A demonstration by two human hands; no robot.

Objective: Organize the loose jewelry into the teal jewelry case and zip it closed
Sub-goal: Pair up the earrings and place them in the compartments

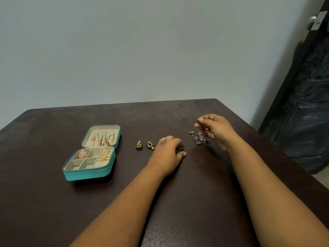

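Right of the open teal jewelry case (89, 158), the right hand (216, 130) pinches a silver earring (200, 137) clear of the table (53, 202) for carrying, while the left hand (166, 153) curls over a dark piece (178, 150).

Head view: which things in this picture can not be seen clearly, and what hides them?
- Dark item under the left hand: the fingers cover it, so its kind is unclear.
- Silver jewelry: the right hand pinches its top; the pieces are too small to count.
- Gold chains in the teal case lid: too small to separate.

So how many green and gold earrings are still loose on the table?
2: one green earring lies right of the teal case, the other beside the left hand, which may hide more.
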